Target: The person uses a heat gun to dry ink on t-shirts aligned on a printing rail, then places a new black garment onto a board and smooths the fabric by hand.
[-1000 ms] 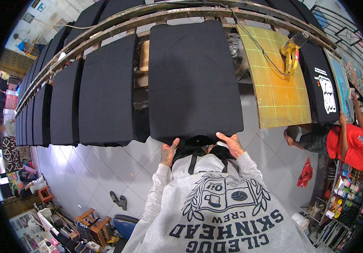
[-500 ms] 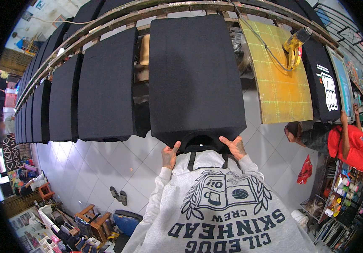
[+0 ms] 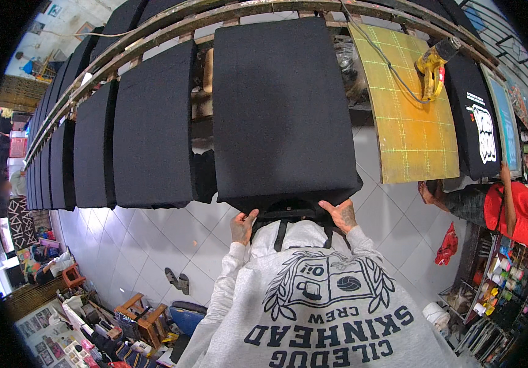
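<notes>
A black T-shirt (image 3: 282,110) lies stretched smooth over a flat board straight in front of me. Its neck opening (image 3: 288,205) faces me at the near edge. My left hand (image 3: 242,226) pinches the shirt's near edge left of the neck opening, thumb on top. On the other side of that opening, my right hand (image 3: 341,216) grips the same edge with its thumb pressed on the cloth. The remaining fingers of both hands are mostly hidden beneath the edge.
Several more black shirts (image 3: 153,122) on boards stretch away leftward along a wooden rail (image 3: 233,13). To the right, a yellow heat gun (image 3: 430,69) rests on a yellow gridded board (image 3: 414,138). Beyond it, a person in a red shirt (image 3: 512,211) stands by a printed black shirt (image 3: 475,122).
The shirt's near edge has dropped over the neck opening, which looks narrower. Both hands keep their hold. The view has shifted slightly, and the person in red has moved a little.
</notes>
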The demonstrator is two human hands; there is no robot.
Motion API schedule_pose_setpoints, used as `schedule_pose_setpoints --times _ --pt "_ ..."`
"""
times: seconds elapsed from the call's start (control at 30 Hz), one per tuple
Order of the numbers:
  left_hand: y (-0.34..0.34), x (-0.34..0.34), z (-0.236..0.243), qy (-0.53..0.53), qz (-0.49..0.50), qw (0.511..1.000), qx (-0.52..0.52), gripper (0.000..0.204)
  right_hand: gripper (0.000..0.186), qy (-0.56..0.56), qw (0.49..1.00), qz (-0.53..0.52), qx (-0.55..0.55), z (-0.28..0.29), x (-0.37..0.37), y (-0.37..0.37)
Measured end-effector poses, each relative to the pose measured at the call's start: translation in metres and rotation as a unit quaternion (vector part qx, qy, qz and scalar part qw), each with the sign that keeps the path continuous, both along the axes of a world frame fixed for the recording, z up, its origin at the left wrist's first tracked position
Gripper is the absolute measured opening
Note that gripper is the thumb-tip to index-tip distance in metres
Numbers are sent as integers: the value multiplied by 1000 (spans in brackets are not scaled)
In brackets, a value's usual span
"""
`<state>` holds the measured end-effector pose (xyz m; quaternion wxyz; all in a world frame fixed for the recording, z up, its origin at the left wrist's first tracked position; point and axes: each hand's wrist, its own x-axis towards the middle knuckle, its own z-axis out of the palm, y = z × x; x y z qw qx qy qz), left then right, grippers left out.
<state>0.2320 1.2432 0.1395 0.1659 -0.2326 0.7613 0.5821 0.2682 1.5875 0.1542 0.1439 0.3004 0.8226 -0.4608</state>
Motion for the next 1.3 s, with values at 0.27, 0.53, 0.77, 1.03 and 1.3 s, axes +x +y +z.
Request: schedule_pose_setpoints --times 0.27,0.53,0.77,1.03,1.3 --pt "0 -37 -21 63 -103 977 -175 37 33 120 923 292 219 -42 -15 15" --pt "-44 -43 -120 285 -335 777 -451 52 42 121 950 219 188 -69 -7 19" --pt "-24 -73 -79 150 -316 857 -379 50 46 52 959 228 157 -50 -18 12" --pt "-64 -82 -55 -91 -399 873 -266 49 61 -196 917 330 -108 13 -52 56" --pt "-75 -306 184 -320 -446 833 67 22 38 -152 933 302 -126 163 -245 149"
